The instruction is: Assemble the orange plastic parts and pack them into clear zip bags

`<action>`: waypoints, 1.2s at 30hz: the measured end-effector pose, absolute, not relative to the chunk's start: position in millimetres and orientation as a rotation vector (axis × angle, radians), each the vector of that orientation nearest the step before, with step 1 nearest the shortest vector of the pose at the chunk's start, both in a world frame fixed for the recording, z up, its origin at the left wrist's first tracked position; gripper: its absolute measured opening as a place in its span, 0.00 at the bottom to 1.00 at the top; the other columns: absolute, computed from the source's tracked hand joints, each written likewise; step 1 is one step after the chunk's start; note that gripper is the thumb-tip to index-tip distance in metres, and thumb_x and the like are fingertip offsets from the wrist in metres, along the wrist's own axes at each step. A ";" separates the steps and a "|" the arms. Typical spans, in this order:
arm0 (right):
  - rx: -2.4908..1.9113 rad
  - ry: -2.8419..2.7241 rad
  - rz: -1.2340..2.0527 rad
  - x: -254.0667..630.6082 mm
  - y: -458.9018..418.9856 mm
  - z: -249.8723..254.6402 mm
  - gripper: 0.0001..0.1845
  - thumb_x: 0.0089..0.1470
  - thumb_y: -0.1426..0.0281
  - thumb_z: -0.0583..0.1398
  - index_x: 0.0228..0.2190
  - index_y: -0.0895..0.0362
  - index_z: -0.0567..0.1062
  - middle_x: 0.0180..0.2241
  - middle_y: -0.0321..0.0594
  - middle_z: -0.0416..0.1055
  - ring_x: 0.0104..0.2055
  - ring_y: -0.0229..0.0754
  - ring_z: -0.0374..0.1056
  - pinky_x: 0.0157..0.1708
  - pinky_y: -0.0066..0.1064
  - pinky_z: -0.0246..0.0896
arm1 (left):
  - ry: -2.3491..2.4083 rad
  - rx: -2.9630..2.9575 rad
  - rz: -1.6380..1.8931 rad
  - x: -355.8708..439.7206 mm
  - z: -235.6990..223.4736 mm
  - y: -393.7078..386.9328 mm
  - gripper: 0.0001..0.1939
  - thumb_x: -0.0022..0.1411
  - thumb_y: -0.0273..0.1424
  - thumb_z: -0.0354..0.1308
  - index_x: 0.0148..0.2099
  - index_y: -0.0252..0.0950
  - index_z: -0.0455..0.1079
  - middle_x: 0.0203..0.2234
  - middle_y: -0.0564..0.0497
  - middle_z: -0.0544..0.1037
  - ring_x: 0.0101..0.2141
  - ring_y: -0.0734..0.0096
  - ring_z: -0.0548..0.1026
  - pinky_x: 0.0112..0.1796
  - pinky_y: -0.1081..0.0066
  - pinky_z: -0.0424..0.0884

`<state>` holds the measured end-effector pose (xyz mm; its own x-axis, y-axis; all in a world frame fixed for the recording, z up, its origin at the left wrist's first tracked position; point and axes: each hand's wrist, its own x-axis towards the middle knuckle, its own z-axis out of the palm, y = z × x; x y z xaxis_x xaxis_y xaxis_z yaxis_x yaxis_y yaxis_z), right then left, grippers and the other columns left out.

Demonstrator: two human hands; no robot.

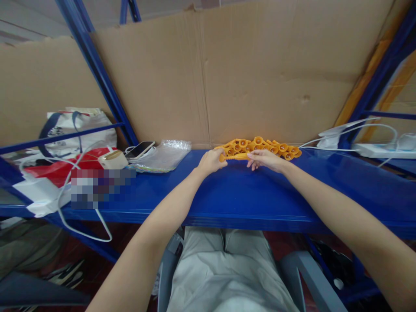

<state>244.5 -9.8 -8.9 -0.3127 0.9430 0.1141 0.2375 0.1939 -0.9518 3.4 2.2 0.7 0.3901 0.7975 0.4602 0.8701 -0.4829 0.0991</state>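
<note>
Both of my hands are over the blue tabletop, in front of a pile of orange plastic pieces [276, 149] with hollow, cup-like round ends. Between the hands lies one similar orange plastic piece [237, 156], long and ribbed, held level. My left hand [210, 161] is closed around its left end. The fingers of my right hand [264, 159] pinch its right end, with the lower fingers loosely curled. The fingers partly cover both ends of the piece. Behind it the pile leans near the cardboard.
A cardboard sheet [260, 73] stands behind the blue table [247, 195]. To the left are plastic bags [162, 157], a phone [140, 149], a red bag, white cables and a tote bag [84, 130]. A power strip [373, 150] is at the right, beside blue posts.
</note>
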 end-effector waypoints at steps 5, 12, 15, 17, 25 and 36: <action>-1.195 -1.637 1.204 237.5 -11.0 -8.9 0.23 0.58 0.52 0.60 0.25 0.59 0.72 0.21 0.44 0.75 0.20 0.35 0.69 0.20 0.25 0.61 | -1.484 -2.497 -0.681 3.6 0.9 1.7 0.16 0.54 0.30 0.60 0.47 0.35 0.74 0.39 0.46 0.81 0.40 0.62 0.78 0.41 0.70 0.71; -1.244 -1.616 1.210 234.8 -8.3 -10.4 0.25 0.59 0.50 0.57 0.26 0.60 0.73 0.21 0.45 0.75 0.19 0.36 0.68 0.18 0.24 0.61 | -1.497 -2.505 -0.679 3.8 1.1 1.6 0.17 0.54 0.30 0.60 0.47 0.35 0.74 0.40 0.46 0.81 0.41 0.61 0.78 0.41 0.70 0.71; -1.229 -1.623 1.241 236.9 -8.9 -10.1 0.24 0.60 0.51 0.58 0.27 0.60 0.73 0.23 0.46 0.76 0.20 0.35 0.69 0.19 0.23 0.62 | -1.510 -2.503 -0.681 3.4 1.6 1.8 0.17 0.54 0.30 0.60 0.47 0.35 0.74 0.39 0.46 0.81 0.41 0.61 0.78 0.41 0.70 0.71; -1.191 -1.636 1.256 239.1 -9.4 -9.9 0.19 0.59 0.55 0.60 0.30 0.59 0.73 0.27 0.45 0.77 0.23 0.35 0.71 0.21 0.23 0.64 | -1.511 -2.505 -0.681 3.1 1.7 2.0 0.16 0.54 0.30 0.60 0.47 0.36 0.74 0.39 0.46 0.81 0.41 0.61 0.79 0.41 0.70 0.71; -1.099 -1.717 1.158 240.6 -11.1 -8.2 0.20 0.53 0.55 0.66 0.28 0.60 0.74 0.26 0.44 0.78 0.23 0.34 0.70 0.23 0.25 0.64 | -1.494 -2.502 -0.712 3.0 0.3 2.7 0.16 0.54 0.31 0.60 0.46 0.36 0.75 0.38 0.47 0.81 0.40 0.61 0.79 0.41 0.70 0.71; -1.225 -1.630 1.259 234.6 -13.3 -6.2 0.27 0.61 0.50 0.54 0.28 0.61 0.74 0.23 0.49 0.77 0.20 0.37 0.70 0.18 0.26 0.64 | -1.486 -2.502 -0.727 3.7 0.4 2.6 0.16 0.54 0.30 0.60 0.46 0.36 0.75 0.38 0.47 0.81 0.40 0.62 0.78 0.41 0.70 0.71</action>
<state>234.6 -13.3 -6.2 -0.2819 0.9594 -0.0051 0.2473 0.0675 -0.9666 3.7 2.6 0.4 0.3947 0.7880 0.4725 0.8566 -0.5016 0.1210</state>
